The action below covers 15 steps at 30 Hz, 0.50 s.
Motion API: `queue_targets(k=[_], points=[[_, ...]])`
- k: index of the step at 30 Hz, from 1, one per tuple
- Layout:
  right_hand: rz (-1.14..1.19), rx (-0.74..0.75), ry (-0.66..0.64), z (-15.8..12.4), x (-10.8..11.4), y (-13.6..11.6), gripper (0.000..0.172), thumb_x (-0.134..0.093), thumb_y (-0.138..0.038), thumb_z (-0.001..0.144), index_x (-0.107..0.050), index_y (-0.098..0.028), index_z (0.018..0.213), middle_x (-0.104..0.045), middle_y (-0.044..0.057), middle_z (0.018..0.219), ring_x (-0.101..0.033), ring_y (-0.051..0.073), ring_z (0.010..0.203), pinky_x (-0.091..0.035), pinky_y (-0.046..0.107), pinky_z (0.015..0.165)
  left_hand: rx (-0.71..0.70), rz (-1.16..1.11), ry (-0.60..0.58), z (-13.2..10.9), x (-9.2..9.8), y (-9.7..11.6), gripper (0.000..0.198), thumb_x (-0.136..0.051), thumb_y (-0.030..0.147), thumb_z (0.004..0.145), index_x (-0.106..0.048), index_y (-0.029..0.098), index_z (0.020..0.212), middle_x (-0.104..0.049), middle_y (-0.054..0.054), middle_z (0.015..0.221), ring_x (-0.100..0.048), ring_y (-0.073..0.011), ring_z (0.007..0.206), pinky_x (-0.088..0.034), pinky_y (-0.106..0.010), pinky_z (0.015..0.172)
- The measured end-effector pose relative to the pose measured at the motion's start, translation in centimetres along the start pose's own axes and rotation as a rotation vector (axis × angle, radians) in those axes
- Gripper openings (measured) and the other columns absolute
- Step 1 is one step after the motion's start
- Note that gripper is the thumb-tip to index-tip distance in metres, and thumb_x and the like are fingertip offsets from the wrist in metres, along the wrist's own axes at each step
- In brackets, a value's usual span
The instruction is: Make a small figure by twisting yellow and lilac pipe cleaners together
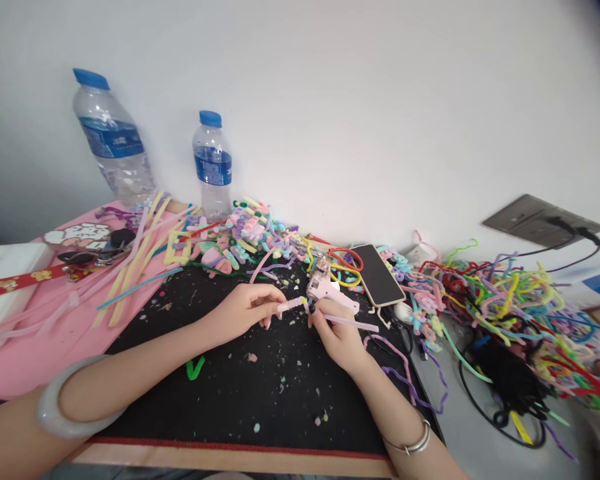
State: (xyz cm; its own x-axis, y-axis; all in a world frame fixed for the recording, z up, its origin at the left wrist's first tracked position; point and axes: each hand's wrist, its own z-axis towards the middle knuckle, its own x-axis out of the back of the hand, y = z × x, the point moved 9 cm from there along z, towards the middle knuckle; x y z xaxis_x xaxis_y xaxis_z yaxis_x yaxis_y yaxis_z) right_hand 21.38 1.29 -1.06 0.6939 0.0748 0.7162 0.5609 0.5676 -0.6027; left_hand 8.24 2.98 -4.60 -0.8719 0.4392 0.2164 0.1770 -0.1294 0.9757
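Over the black mat (220, 400), my left hand (247, 312) pinches one end of a small pale pink fuzzy piece (293, 304) with a yellow spot at its right end. My right hand (337, 333) has its fingers closed at that yellow end, around a small dark object that is hard to make out. A pink pipe cleaner (355, 324) sticks out to the right across the right hand. Just behind the right hand lies a pink glue gun (324, 283).
Two water bottles (213, 167) stand by the wall. Behind the hands are piled fuzzy pieces (250, 230), scissors (350, 260) and a phone (379, 275). Tangled pipe cleaners (510, 300) and a black cable bundle (513, 377) lie right. Pink sheet (10, 373) at left.
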Motion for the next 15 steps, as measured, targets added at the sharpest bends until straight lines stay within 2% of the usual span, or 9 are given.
queue_targets(k=[4,8,12,15], points=[[0.022,-0.019,0.011,0.1,0.1,0.3,0.031,-0.038,-0.018,0.090,-0.049,-0.018,0.061,-0.045,-0.002,0.056,-0.043,0.011,0.055,-0.033,0.025,0.055,0.037,-0.040,-0.019,0.0,-0.1,-0.5,0.020,-0.053,0.028,0.081,-0.066,0.014,0.089,-0.065,-0.001,0.070,-0.057,-0.0112,0.056,-0.046,-0.022,0.056],[0.028,-0.019,0.010,0.1,0.1,0.3,0.031,-0.039,-0.018,0.089,-0.049,-0.018,0.060,-0.044,-0.002,0.057,-0.043,0.011,0.055,-0.033,0.025,0.055,0.137,-0.092,-0.009,0.0,-0.2,-1.6,0.034,-0.056,0.027,0.079,-0.063,0.014,0.109,-0.067,-0.001,0.065,-0.063,-0.0151,0.062,-0.049,-0.025,0.061],[0.026,-0.017,0.000,0.0,0.0,0.4,0.030,-0.040,-0.017,0.089,-0.048,-0.018,0.060,-0.044,-0.002,0.057,-0.043,0.011,0.055,-0.032,0.024,0.055,0.190,-0.141,-0.017,0.0,-0.5,-2.0,0.043,-0.059,0.025,0.075,-0.058,0.013,0.116,-0.070,-0.007,0.087,-0.065,-0.0159,0.065,-0.051,-0.029,0.064],[0.043,0.002,-0.053,0.0,-0.6,0.1,0.030,-0.039,-0.017,0.089,-0.049,-0.018,0.061,-0.046,-0.002,0.058,-0.045,0.011,0.056,-0.033,0.024,0.055,0.174,-0.160,-0.040,0.0,-0.8,-1.8,0.041,-0.059,0.022,0.074,-0.059,0.012,0.114,-0.070,-0.008,0.091,-0.064,-0.0161,0.069,-0.051,-0.029,0.066]])
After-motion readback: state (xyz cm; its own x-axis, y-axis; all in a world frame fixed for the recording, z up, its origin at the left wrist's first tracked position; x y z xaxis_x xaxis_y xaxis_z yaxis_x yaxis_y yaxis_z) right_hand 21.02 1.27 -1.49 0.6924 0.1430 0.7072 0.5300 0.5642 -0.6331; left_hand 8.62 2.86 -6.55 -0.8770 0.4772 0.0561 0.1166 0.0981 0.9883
